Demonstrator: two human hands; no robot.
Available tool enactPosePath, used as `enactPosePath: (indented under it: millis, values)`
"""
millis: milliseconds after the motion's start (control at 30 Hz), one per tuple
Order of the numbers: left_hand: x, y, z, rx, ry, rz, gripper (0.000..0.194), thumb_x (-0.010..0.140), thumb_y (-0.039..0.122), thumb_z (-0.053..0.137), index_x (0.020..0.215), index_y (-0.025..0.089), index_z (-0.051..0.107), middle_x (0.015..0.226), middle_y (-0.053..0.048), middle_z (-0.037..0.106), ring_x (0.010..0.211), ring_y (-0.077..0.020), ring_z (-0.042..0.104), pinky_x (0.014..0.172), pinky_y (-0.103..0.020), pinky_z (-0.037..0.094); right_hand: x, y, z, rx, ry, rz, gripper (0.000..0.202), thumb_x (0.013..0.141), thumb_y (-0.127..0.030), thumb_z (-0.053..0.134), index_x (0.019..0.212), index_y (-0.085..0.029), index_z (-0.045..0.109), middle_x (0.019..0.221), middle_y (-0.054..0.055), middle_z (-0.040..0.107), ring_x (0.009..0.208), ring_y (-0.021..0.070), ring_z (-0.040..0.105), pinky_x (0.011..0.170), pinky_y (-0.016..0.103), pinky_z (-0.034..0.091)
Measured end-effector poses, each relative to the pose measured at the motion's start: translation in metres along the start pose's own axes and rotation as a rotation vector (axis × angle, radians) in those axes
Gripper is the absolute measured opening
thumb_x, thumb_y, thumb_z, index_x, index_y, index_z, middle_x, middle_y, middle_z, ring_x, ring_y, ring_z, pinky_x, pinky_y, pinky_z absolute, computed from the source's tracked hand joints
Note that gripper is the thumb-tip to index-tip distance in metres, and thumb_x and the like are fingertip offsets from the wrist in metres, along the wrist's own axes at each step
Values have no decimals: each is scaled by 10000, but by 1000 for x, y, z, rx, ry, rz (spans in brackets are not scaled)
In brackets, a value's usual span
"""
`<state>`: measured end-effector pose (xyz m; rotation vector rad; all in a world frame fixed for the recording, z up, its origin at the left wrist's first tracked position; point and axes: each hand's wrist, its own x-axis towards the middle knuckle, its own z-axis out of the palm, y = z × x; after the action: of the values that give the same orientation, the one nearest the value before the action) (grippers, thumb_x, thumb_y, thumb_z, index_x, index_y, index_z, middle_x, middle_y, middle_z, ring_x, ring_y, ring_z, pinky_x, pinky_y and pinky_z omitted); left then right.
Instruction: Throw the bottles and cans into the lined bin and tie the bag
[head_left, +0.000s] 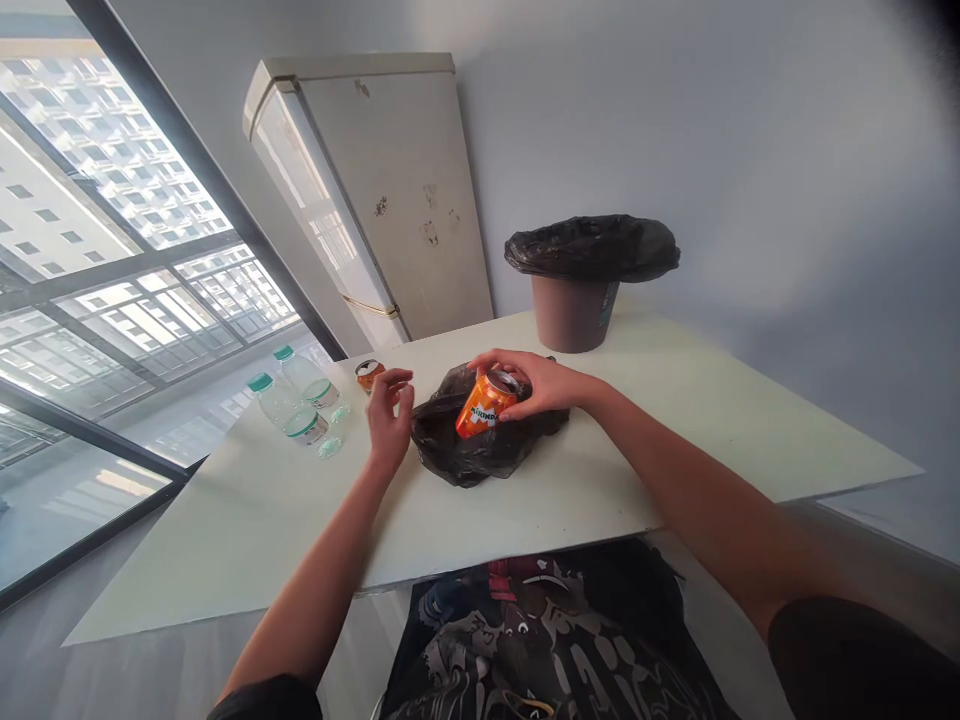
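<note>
My right hand (pixel 551 382) is closed around an orange Mirinda soda can (pixel 480 412), thumb on one side and fingers on the other. The can leans over a crumpled black plastic bag (pixel 469 465) on the table, and its lower end is partly in the folds. At the bag's left edge is my left hand (pixel 390 415), its fingers bent and its thumb apart, with nothing visible between them. Just behind that hand stands a second orange can (pixel 369 375), partly covered by the fingers.
Two clear plastic bottles with green caps (pixel 271 398) stand on the left of the pale table (pixel 225 530). Toward the back right is a brown bin (pixel 574 315) lined with a black bag (pixel 592 250). A white fridge (pixel 390 190) stands behind, with windows to the left.
</note>
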<state>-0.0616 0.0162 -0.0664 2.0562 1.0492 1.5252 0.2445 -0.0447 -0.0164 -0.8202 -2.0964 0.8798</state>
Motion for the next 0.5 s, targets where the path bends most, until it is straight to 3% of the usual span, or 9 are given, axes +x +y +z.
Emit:
enactPosePath:
  millis: [133,267,367,500]
  values:
    - [-8,4,8,-183,-320,173,387,1007,491,681,1295,234,655,1267,-104,729,1219,-279,693,1095,-463,552,5,7,10,201,145,-80,823,740,-371,923,1477,-270,571,1476,102,621,1454,303,539,1223,469,437]
    - [-12,5,11,-293,-524,163,734,880,627,799,1458,232,580,1393,-151,692,1277,-349,675,1090,-493,551,11,11,24,155,218,-104,737,703,-394,975,1360,-274,664,1385,83,679,1335,308,618,1125,464,523]
    - [-12,10,10,-261,-547,159,846,825,580,873,1525,252,531,1431,-153,674,1309,-373,662,1118,-519,539,14,15,36,186,176,-134,733,699,-436,984,1346,-290,673,1384,73,669,1326,298,616,1138,462,518]
    - [-4,14,-4,-247,-463,177,866,851,460,874,1582,297,441,1482,-143,616,1349,-347,641,1131,-501,552,17,27,41,308,160,-202,961,728,-599,938,1545,-335,507,1636,112,454,1322,281,591,1054,416,557]
